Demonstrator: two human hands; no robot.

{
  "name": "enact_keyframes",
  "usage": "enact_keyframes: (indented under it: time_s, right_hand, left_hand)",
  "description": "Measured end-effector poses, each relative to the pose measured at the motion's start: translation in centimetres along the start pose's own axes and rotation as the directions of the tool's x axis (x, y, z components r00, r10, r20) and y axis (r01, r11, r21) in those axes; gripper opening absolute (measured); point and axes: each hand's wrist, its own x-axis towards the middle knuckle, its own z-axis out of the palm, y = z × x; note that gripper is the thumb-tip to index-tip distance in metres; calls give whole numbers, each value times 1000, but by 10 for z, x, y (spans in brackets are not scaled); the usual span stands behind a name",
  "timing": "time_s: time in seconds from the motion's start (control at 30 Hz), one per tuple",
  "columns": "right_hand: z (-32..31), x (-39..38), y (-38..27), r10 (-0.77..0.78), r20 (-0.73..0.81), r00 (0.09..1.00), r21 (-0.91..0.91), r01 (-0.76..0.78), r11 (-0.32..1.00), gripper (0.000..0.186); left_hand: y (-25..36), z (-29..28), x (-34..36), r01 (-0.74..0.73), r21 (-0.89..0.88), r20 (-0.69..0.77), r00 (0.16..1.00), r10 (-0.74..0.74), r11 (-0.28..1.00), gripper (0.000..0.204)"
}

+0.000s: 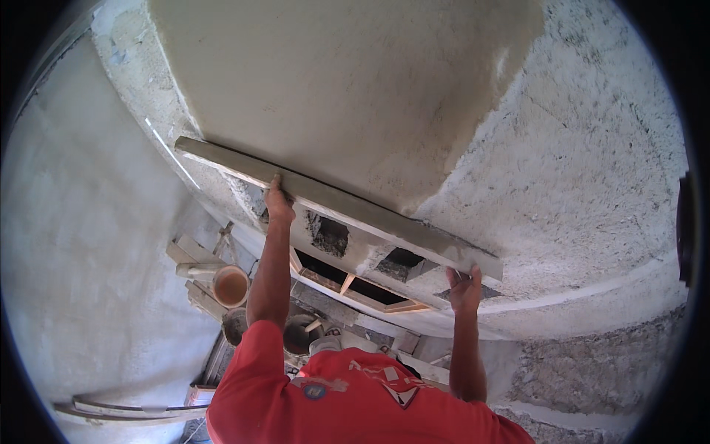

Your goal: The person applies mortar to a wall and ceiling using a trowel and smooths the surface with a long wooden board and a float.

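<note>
A long straight board (347, 211), smeared with grey mortar, lies slanted against the wall, its left end higher than its right. My left hand (279, 201) grips its lower edge left of the middle, thumb on the front face. Near the right end, my right hand (464, 290) holds the same edge from below, with thumb and fingers pinched on it. Above the board spreads smooth, damp-looking plaster (333, 81); the board's upper edge borders it. To the right, the plaster meets a paler, rough wall surface (584, 148). What the board's back touches is hidden.
Below the board are square holes (329, 235) in the wall and a wooden-framed opening (346, 281). An orange-brown bucket (231, 286) and a dark bucket (302, 334) stand lower down among planks (198, 251). A smooth grey wall (89, 222) rises on the left.
</note>
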Motion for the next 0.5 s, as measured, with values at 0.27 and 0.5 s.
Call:
enact_keyframes:
  time_s: [0.27,0.5]
  right_hand:
    - [54,-16,-12,-156,-44,987,-60,154,986,51]
    - [182,-24,-1,-171,40,985,39,169,985,41]
  left_hand:
    - [14,32,4,-46,65,-65,997,50,997,33]
    - [146,46,84,-303,29,153,943,295,953,40]
